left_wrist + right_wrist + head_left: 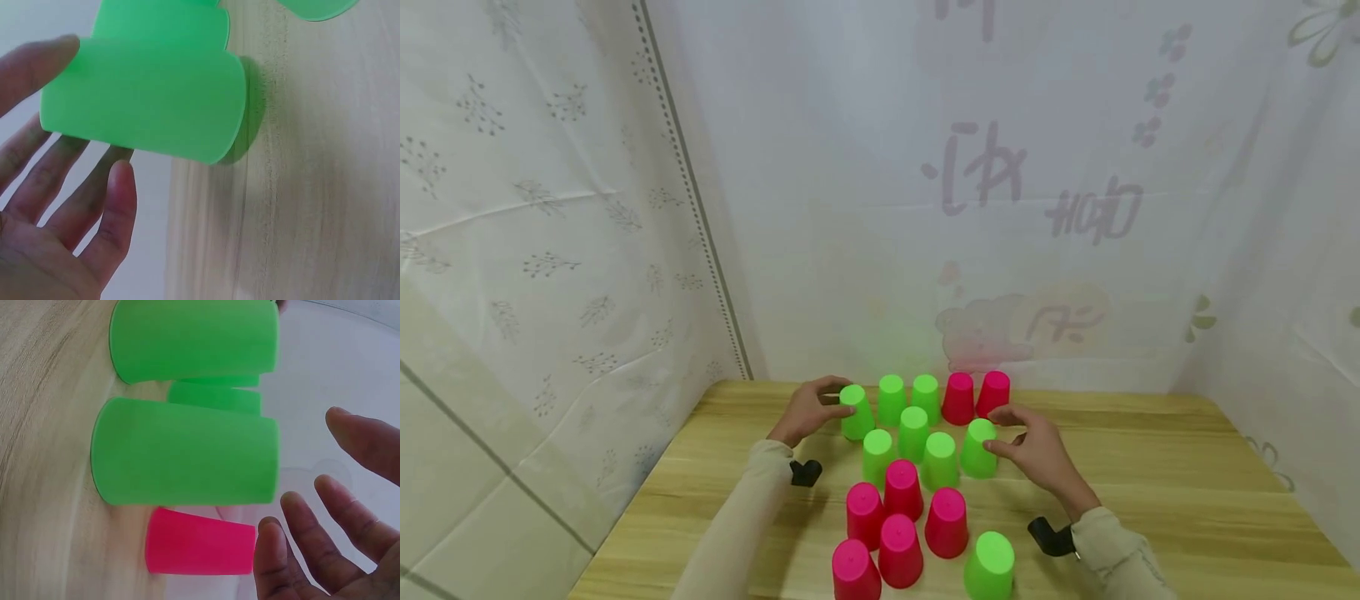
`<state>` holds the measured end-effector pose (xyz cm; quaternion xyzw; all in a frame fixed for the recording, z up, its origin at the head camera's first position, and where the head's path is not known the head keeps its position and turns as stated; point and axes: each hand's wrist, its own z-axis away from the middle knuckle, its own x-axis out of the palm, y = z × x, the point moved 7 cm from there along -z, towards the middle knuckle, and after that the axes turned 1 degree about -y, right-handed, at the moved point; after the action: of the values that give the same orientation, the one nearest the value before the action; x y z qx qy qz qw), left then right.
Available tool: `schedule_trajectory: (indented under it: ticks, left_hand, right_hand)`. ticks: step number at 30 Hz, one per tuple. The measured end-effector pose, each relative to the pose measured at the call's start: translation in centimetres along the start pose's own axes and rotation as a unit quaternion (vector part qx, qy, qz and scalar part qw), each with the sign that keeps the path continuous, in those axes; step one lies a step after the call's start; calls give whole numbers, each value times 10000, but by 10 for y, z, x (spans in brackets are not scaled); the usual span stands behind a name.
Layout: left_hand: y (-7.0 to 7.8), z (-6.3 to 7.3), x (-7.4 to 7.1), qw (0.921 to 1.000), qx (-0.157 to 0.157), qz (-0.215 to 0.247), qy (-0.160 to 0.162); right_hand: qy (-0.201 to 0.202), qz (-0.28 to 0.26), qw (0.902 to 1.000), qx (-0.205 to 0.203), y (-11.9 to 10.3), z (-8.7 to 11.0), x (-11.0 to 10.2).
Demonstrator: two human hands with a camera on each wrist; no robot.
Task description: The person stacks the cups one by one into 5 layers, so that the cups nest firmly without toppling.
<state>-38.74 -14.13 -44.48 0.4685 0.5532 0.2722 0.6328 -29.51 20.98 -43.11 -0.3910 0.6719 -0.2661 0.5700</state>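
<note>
My left hand (807,412) holds a green cup (857,417) at the back left of the group. In the left wrist view the thumb lies on this upside-down cup (147,100) and the fingers are behind it; it leans slightly. My right hand (1039,450) is beside another upside-down green cup (979,450). The right wrist view has its fingers spread and apart from the nearest green cup (187,453). Two green cups (892,402) and two pink cups (958,400) stand in the back row, with several green cups (913,435) in front.
Nearer me stand several upside-down pink cups (900,552) and a single green cup (989,567) at the front right. All are on a wooden table (1172,475). A pale printed curtain (850,208) hangs behind the table and along its sides.
</note>
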Motion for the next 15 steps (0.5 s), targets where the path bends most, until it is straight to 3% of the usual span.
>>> schedule_trajectory:
  ticks: [9, 15]
  left_hand:
    - [-3, -11, 2, 9990, -134, 119, 409]
    - [-4, -18, 5, 9984, -167, 119, 519]
  right_hand:
    - [-68, -218, 9996, 172, 10, -9, 11]
    - [-132, -168, 9993, 307, 15, -12, 17]
